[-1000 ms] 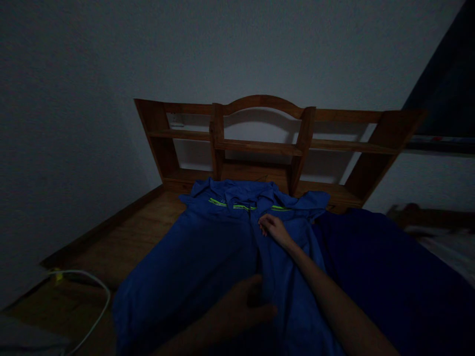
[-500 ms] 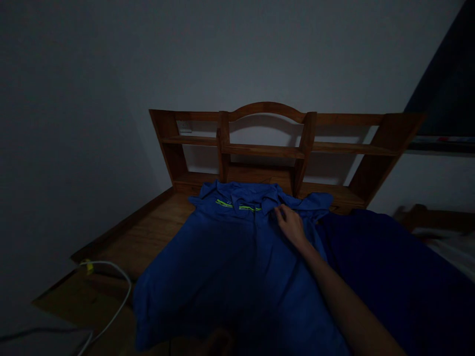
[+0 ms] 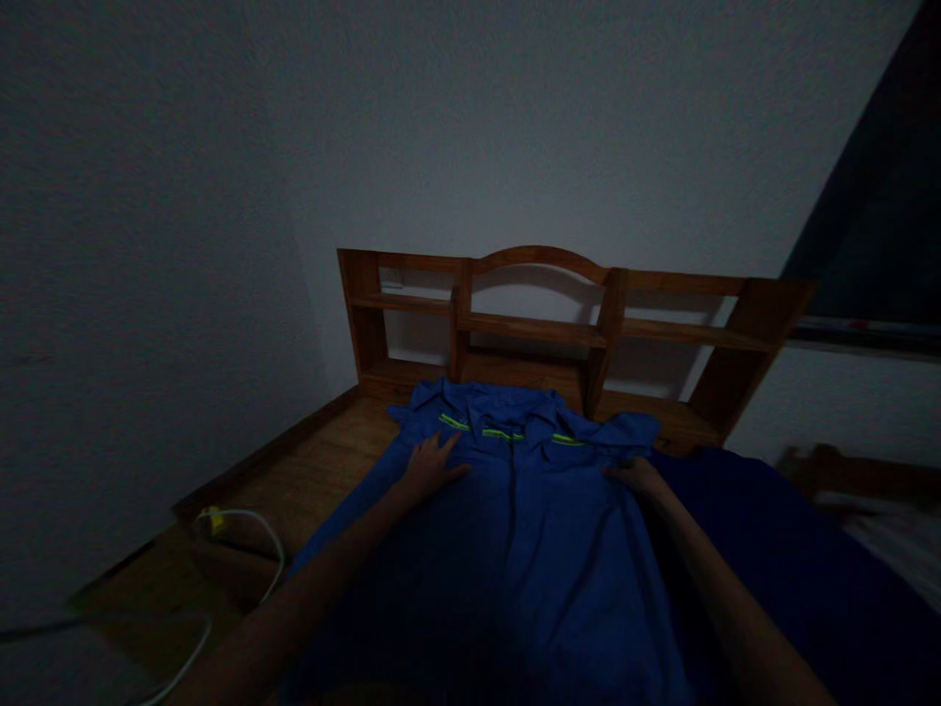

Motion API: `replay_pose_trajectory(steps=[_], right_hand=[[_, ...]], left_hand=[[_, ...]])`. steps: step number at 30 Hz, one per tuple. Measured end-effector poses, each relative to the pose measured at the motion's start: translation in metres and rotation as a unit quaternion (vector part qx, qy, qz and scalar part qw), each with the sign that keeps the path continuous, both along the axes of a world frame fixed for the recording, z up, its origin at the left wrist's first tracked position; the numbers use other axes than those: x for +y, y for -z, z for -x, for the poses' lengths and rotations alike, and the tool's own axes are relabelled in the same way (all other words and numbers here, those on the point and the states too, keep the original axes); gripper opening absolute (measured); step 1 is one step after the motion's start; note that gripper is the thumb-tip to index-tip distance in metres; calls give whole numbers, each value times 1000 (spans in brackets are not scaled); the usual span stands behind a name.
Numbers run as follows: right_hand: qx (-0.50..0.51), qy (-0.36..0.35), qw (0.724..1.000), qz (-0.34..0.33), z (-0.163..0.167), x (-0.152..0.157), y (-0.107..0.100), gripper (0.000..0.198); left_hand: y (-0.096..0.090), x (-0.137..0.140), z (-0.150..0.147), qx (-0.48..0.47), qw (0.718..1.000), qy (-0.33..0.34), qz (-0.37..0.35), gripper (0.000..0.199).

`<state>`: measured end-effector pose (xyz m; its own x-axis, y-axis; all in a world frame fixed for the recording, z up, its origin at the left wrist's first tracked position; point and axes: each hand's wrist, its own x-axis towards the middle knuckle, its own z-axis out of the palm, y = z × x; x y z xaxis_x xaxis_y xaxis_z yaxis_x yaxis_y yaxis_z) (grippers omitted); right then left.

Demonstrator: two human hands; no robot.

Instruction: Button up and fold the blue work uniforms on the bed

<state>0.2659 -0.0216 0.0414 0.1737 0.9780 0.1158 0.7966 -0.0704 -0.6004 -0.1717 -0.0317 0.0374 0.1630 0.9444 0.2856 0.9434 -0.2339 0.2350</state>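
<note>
A blue collared shirt (image 3: 485, 549) lies spread out on a wooden surface, its collar at the far end and bright yellow-green stripes across the chest. Below the left stripe, my left hand (image 3: 432, 469) rests on the cloth with fingers spread. On the shirt's right side, near the sleeve, my right hand (image 3: 638, 479) touches the fabric. Its fingers stretch toward the middle, though dim light blurs them. Shadow darkens the lower part of the shirt.
A wooden shelf unit (image 3: 533, 328) stands against the wall behind the collar. Dark blue cloth (image 3: 779, 559) lies to the right. A white cable (image 3: 275, 539) with a yellow piece (image 3: 215, 520) curls at the left, near the wooden boards (image 3: 316, 461).
My left hand has come up from the bottom edge onto the shirt's left chest. My right hand has moved from near the collar toward the right side, uncovering another stripe.
</note>
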Motion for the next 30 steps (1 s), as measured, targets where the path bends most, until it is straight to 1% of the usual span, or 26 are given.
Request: replay_pose_trajectory(steps=[2, 4, 6, 7, 9, 10, 12, 14, 18, 21, 23, 25, 26, 28, 29, 30], right_hand=[[30, -15, 999, 9, 3, 5, 0, 22], [50, -21, 998, -11, 3, 9, -3, 24], [58, -19, 997, -49, 1, 11, -8, 33], [59, -14, 996, -66, 0, 12, -10, 37], [43, 2, 994, -101, 0, 12, -14, 43], [19, 16, 992, -122, 2, 13, -17, 44], [-61, 52, 984, -162, 8, 15, -21, 44], [-161, 87, 966, -183, 17, 19, -25, 43], [-300, 127, 931, -165, 33, 33, -28, 41], [-368, 112, 916, -112, 38, 40, -27, 40], [-392, 85, 914, -62, 36, 39, -28, 37], [-401, 71, 913, -25, 34, 32, -32, 32], [-405, 69, 911, -20, 34, 26, -36, 30], [-418, 72, 905, -33, 41, 10, -47, 28], [-421, 69, 903, -51, 49, 0, -54, 28], [-419, 58, 903, -74, 59, -10, -60, 29]], left_hand=[[6, 28, -9, 18, 999, -39, 15, 64], [10, 49, -10, 18, 998, -50, 29, 48], [13, 63, -6, 16, 998, -47, 30, 32], [14, 67, -5, 16, 998, -49, 23, 27], [16, 73, -6, 17, 998, -62, -2, 25], [17, 75, -8, 18, 997, -70, -20, 26], [17, 80, -14, 22, 995, -84, -55, 28], [15, 86, -21, 27, 992, -89, -88, 30], [8, 106, -27, 36, 987, -91, -129, 30], [5, 115, -29, 40, 986, -90, -138, 30], [5, 113, -31, 42, 986, -85, -136, 34], [4, 101, -33, 45, 986, -84, -134, 38], [2, 92, -34, 46, 986, -83, -138, 40], [-4, 71, -40, 41, 986, -62, -150, 39], [-7, 60, -45, 32, 988, -31, -148, 37], [-9, 50, -51, 13, 992, 14, -125, 34]])
